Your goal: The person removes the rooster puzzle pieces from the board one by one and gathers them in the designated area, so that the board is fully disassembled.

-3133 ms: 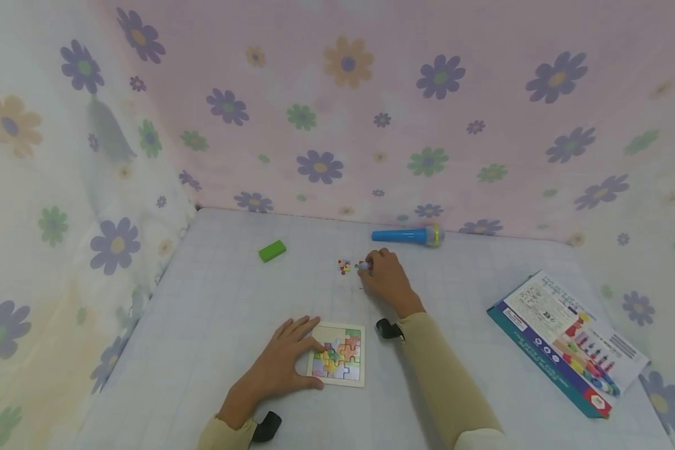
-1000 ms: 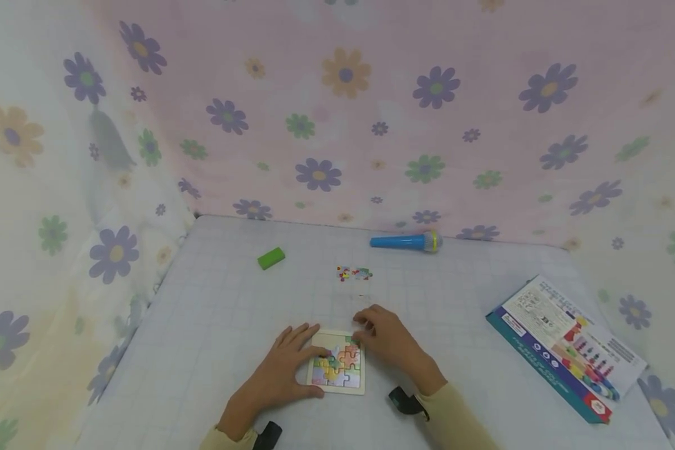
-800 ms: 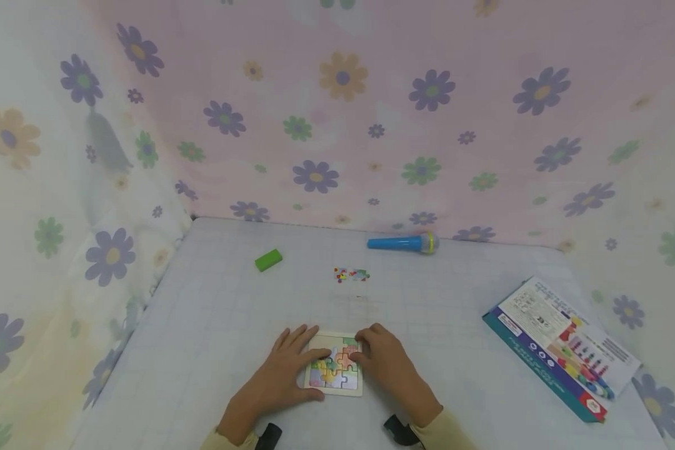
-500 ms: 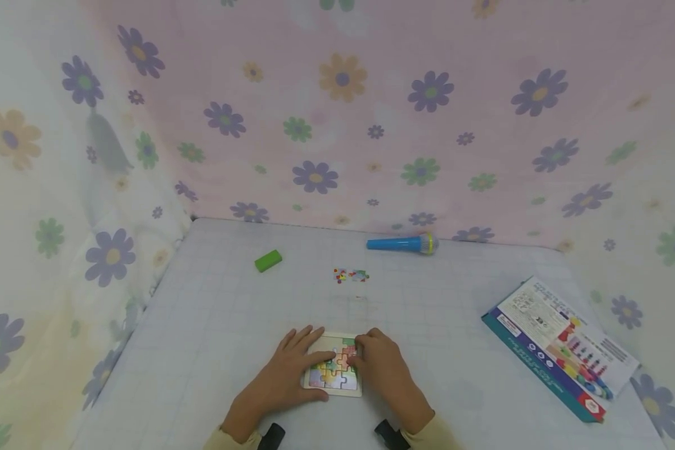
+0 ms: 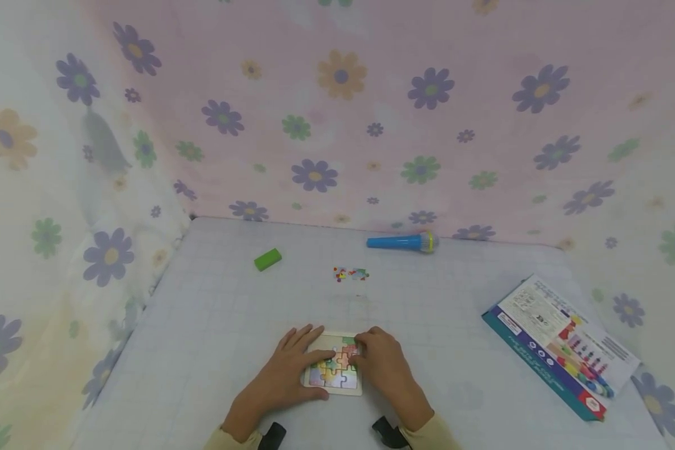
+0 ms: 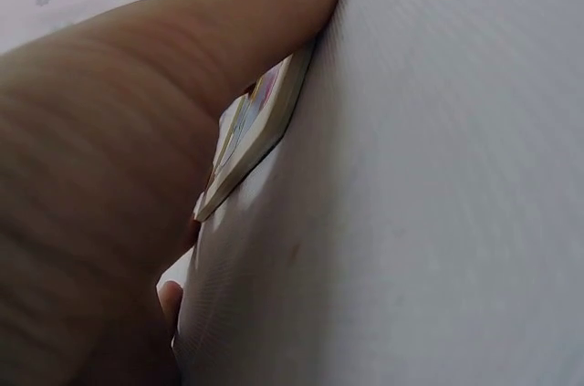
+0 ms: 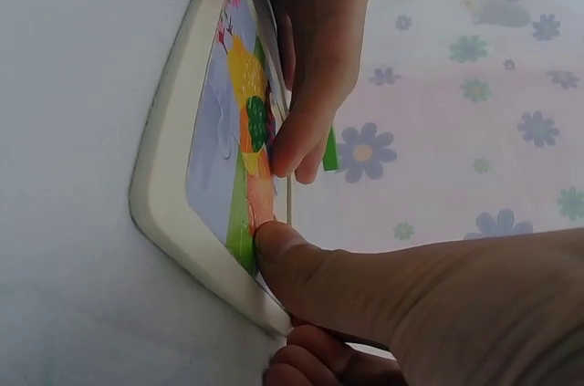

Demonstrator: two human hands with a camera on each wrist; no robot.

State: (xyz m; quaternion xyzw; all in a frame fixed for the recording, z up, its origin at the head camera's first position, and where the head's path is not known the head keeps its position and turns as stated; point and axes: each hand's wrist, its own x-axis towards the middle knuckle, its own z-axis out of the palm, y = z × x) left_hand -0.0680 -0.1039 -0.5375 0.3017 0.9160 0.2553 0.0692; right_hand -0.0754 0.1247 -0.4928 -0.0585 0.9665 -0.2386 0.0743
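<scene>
A small jigsaw puzzle in a pale frame (image 5: 345, 392) lies near the front of the table, colourful pieces filling most of it; plain pale base shows at its upper left. My left hand (image 5: 281, 369) spans the left side, its thumb along the near edge and its index finger laid over the pieces. At the right edge, my right hand (image 5: 390, 369) pinches the frame: the thumb (image 7: 278, 245) rests on the picture, the curled fingers sit against the side. Two loose puzzle pieces, one yellow and red (image 5: 339, 274), one greenish (image 5: 359, 274), lie farther back.
Behind the loose pieces lies a blue toy microphone (image 5: 396, 243). A green block (image 5: 267, 259) is at the back left. A printed box (image 5: 562, 347) lies at the right side of the table. Flowered cloth (image 5: 340, 119) hangs around the back and sides.
My right hand has come back from the loose pieces to the puzzle's right edge and now pinches it there. The left hand has stayed at the left side, almost still.
</scene>
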